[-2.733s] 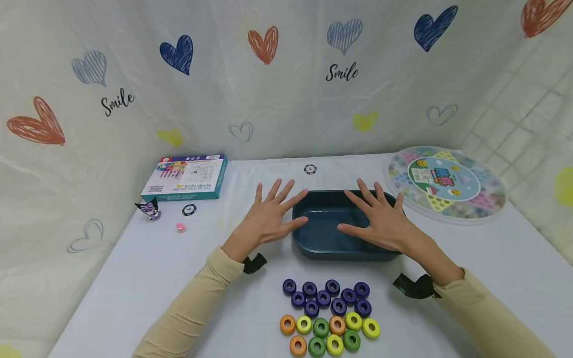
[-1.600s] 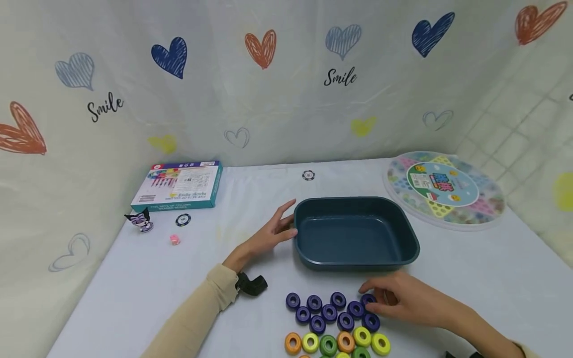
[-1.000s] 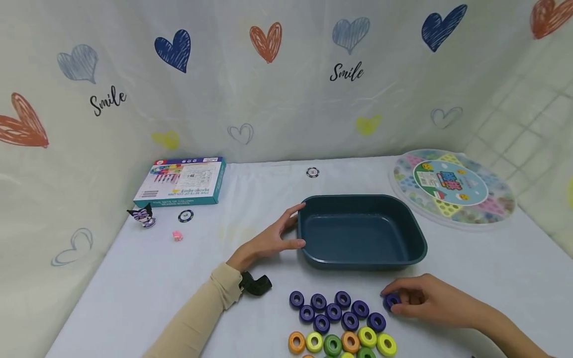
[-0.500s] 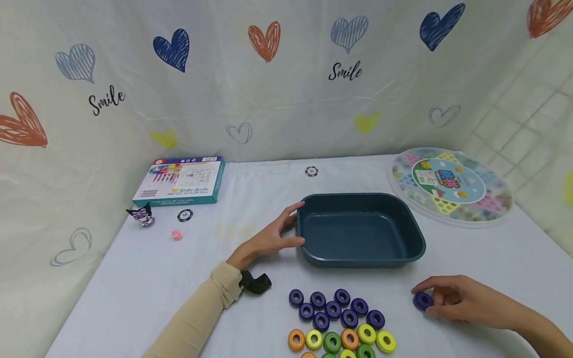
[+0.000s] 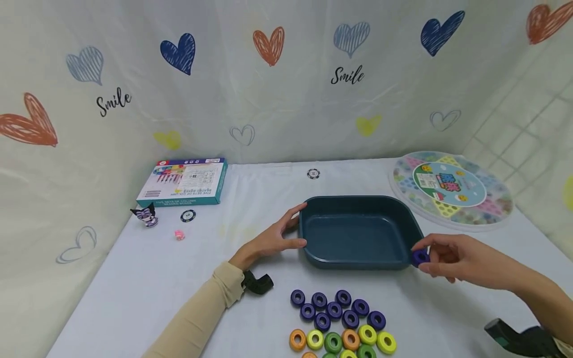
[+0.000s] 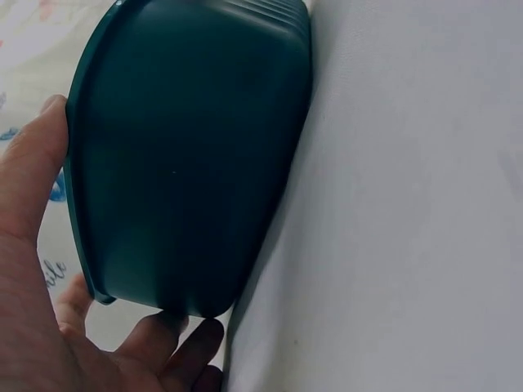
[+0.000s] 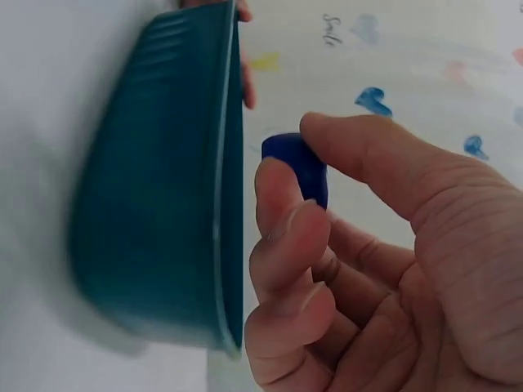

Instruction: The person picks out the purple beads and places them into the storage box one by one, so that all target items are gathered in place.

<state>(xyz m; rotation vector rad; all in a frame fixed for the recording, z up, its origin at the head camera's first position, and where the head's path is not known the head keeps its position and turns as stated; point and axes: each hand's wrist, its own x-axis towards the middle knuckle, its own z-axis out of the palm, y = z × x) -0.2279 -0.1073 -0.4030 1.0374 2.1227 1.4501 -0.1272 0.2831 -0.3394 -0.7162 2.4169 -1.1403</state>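
A dark teal rectangular basin (image 5: 360,236) stands mid-table. At its left end my left hand (image 5: 270,240) holds it, thumb at one corner and fingers at the other; in the left wrist view they span the end wall (image 6: 180,163). My right hand (image 5: 470,261) pinches a purple ring bead (image 5: 420,257) between thumb and fingertips, just outside the basin's front right corner. Seen from the right wrist, this bead (image 7: 301,163) is raised beside the basin rim (image 7: 221,163). Several more purple ring beads (image 5: 333,311) lie in front of the basin.
Orange, yellow and green ring beads (image 5: 333,342) lie nearest me, some cut off by the frame. A round game board (image 5: 449,189) lies back right. Back left are a flat box (image 5: 183,181), a small figurine (image 5: 145,215), a pink trinket (image 5: 179,234) and poker chips (image 5: 188,216).
Both hands were spread above the basin. My left hand settled on its left end. The right took the rightmost purple bead, drew it right, then raised it to the basin's corner.
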